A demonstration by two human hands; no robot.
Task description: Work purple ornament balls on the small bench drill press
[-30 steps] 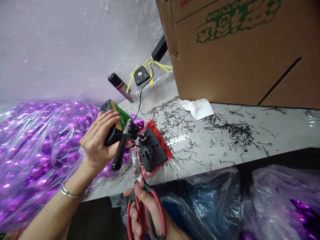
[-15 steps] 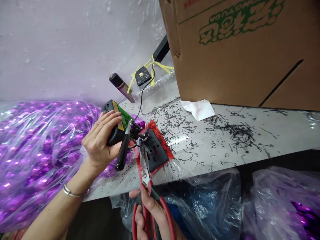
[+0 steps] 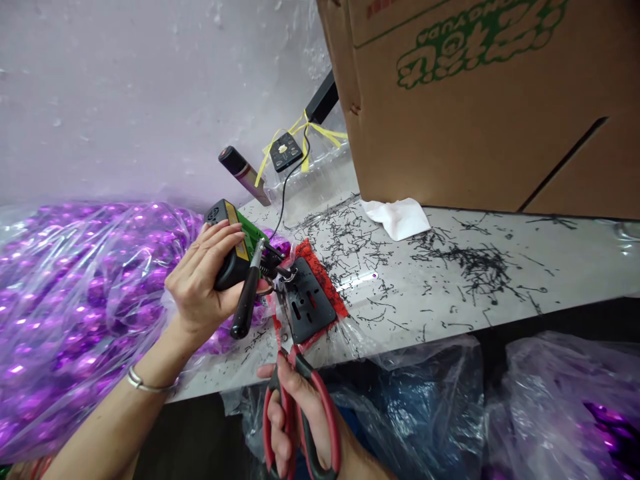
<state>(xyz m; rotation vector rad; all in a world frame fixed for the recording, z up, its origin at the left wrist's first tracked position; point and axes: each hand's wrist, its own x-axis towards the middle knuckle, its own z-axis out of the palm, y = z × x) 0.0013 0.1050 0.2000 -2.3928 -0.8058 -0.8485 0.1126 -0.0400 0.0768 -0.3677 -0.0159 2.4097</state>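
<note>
My left hand (image 3: 205, 277) is wrapped over a black-and-green device (image 3: 231, 247) with a yellow label, its thumb beside a black-handled lever (image 3: 246, 300). The device's thin metal end reaches over a black slotted base plate (image 3: 313, 303) edged with red material. Below, my right hand (image 3: 303, 403) has its fingers through the loops of red-and-black-handled scissors (image 3: 295, 363). Their blades point up toward the device's tip, along the plate's left edge, and show as a thin dark line. What lies between the blades is too small to tell.
Black thread-like scraps (image 3: 480, 270) litter the white table (image 3: 530, 260). A cardboard box (image 3: 465, 140) stands behind a crumpled white tissue (image 3: 399, 219). Bagged purple shiny balls (image 3: 90, 300) fill the left; plastic bags (image 3: 425, 393) hang in front. A spray can (image 3: 245, 173) leans at the back.
The scissors have turned in my right hand, so their blades now show nearly edge-on instead of flat and bright. My left hand and the device stay almost the same.
</note>
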